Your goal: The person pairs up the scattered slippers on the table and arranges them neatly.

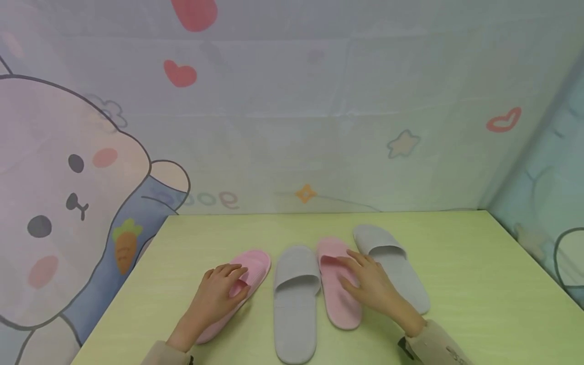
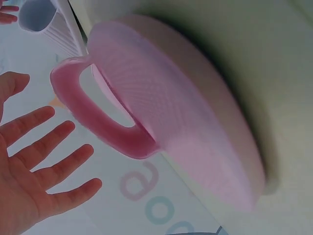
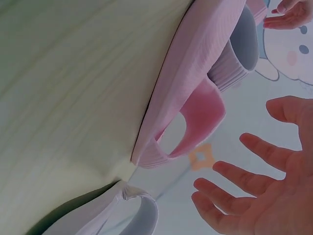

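Over the left pink slipper [image 1: 259, 262] my left hand [image 1: 216, 295] hovers with its fingers spread. The left wrist view shows a gap between those fingers and the slipper's raised strap [image 2: 117, 139]. My right hand [image 1: 373, 285] is above the right pink slipper [image 1: 343, 310], likewise with spread fingers. In the right wrist view that hand is apart from the slipper's strap [image 3: 205, 115]. Between the two pink slippers lies a grey slipper [image 1: 295, 324], toe pointing away from me. Another grey slipper [image 1: 403, 276] lies at an angle on the right, partly behind my right hand and forearm.
The slippers lie on a pale yellow-green table [image 1: 479, 284]. Behind it hangs a printed cloth [image 1: 292, 142] with hearts and a star, and a cartoon animal [image 1: 59, 203] covers its left part. Another cloth [image 1: 552, 203] hangs along the right side.
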Demonstrator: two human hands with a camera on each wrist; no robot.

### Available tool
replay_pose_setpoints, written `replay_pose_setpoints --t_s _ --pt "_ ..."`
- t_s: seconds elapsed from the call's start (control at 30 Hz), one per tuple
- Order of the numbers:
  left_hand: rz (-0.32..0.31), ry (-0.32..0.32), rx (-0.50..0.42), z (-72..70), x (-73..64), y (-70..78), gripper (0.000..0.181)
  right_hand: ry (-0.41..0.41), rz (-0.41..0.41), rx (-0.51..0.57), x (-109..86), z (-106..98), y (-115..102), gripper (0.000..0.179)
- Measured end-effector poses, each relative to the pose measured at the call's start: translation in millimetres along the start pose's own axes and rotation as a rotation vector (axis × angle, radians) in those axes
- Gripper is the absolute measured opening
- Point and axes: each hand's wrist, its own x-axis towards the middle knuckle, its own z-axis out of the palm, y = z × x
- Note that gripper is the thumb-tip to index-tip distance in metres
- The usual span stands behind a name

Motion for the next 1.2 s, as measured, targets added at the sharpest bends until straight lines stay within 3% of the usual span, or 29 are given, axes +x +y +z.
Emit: replay_pose_setpoints --t_s 0.5,1.2 --pt "0.041 -0.036 0.053 4.3 6.3 -1.6 0.031 -0.055 0.032 0.005 4.9 6.1 -0.8 0.038" --pt "0.036 -0.068 0.071 9.0 7.2 -4.1 0.025 -0.112 -0.027 0.002 10.1 15.9 3.2 0.041"
